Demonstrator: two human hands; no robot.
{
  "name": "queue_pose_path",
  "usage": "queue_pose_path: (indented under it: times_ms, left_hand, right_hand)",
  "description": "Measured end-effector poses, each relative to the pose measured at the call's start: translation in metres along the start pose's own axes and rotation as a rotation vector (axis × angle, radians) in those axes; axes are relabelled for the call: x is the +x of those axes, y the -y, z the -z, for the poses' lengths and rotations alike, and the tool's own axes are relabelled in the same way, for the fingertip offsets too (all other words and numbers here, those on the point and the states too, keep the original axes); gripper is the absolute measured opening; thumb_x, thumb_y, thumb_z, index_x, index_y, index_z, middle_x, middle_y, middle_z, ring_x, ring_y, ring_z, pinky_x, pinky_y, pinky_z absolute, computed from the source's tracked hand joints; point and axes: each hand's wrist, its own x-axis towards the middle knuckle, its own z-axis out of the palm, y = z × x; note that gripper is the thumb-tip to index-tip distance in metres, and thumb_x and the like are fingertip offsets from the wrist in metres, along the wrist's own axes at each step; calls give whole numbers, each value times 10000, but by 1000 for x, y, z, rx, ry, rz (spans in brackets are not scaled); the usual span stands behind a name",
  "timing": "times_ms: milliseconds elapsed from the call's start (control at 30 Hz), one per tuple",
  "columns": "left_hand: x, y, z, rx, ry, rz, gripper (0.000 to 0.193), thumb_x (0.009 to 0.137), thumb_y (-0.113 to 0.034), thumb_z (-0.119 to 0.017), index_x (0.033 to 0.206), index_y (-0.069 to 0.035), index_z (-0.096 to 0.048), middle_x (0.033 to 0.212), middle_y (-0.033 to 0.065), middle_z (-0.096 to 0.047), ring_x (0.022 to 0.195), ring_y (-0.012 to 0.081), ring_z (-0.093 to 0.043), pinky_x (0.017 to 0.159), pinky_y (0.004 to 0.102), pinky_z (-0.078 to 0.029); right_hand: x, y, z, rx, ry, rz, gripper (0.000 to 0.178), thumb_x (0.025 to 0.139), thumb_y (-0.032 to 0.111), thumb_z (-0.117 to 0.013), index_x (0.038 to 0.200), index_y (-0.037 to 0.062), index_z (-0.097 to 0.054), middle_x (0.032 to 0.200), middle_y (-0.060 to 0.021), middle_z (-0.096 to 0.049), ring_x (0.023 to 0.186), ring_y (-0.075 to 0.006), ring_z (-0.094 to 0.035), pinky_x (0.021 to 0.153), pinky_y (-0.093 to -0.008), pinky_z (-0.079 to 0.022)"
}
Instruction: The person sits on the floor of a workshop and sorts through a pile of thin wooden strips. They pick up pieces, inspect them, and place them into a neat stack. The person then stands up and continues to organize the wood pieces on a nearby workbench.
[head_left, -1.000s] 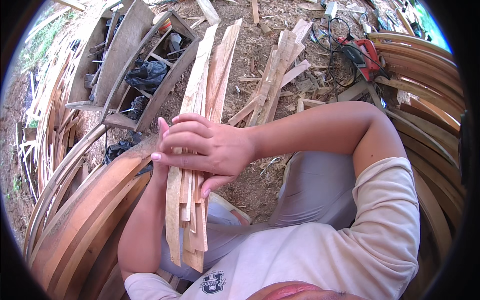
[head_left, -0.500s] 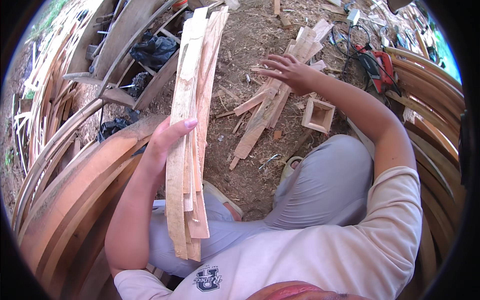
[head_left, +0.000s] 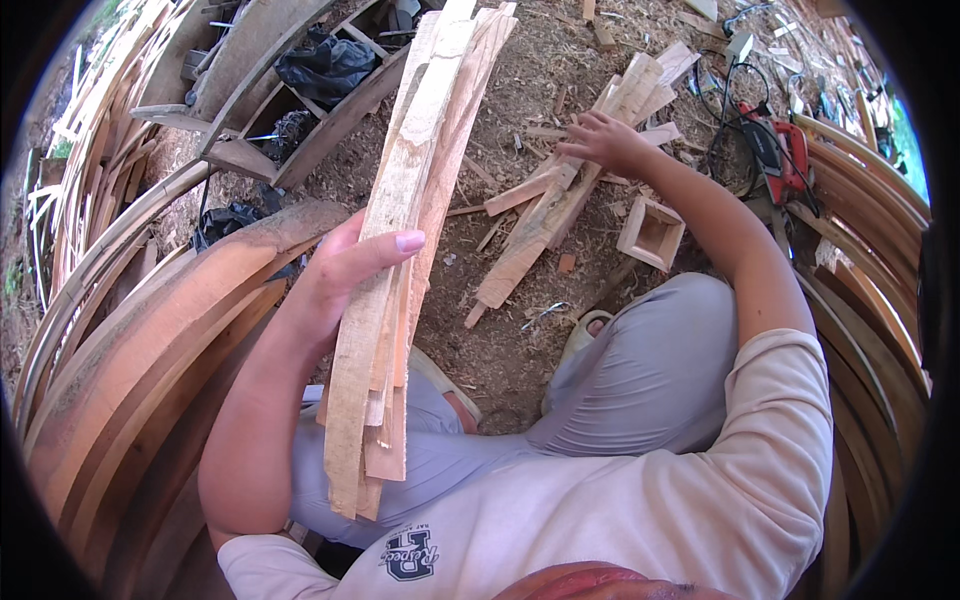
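Note:
My left hand (head_left: 352,275) is closed round a bundle of thin wooden strips (head_left: 415,170), its thumb lying across the top face. The strips slant up and away, with uneven lower ends above my lap. Farther out on the right, my right hand (head_left: 608,145) is over a pile of wooden strips (head_left: 525,255) on the ground. Its fingers are bent and somewhat apart, down at the strips' upper part. The thumb is hidden, and no strip shows as lifted by it.
A small square wooden frame (head_left: 651,233) lies beside the pile. To its right is a red-and-black power tool (head_left: 775,150) with a dark cord. Curved boards (head_left: 150,360) stand at my left, more (head_left: 870,190) at my right. A black plastic bag (head_left: 325,68) rests on wooden framing.
My right hand has come down onto the pile, its fingers going from stretched to bent. The bundle in my left hand leans further right. The view has shifted slightly.

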Motion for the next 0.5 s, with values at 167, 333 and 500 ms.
queue_pose_path:
  times_ms: [167,333,500]
  left_hand:
    - [-4,0,1,-5,-21,-3,728,813,-423,-748,1342,23,-522,1042,91,-610,893,143,-610,770,268,-497]
    - [-2,-1,5,-1,5,-21,725,814,-404,-747,1358,17,-519,1046,90,-614,904,150,-611,783,274,-499]
    - [-7,1,9,-48,20,-43,688,829,-366,-746,1356,14,-520,1044,87,-613,901,150,-611,786,276,-503]
  right_hand:
    - [10,3,32,50,89,-33,694,784,60,-702,1431,189,-488,1296,-86,-572,1272,-336,-511,1145,-473,-386]
    - [10,2,-1,-50,-105,-121,600,844,72,-672,1411,174,-505,1277,-90,-580,1206,-278,-559,1077,-458,-437]
    - [17,2,8,10,-163,-146,486,863,38,-606,1332,153,-561,1214,-86,-612,1192,-272,-572,1079,-502,-412]
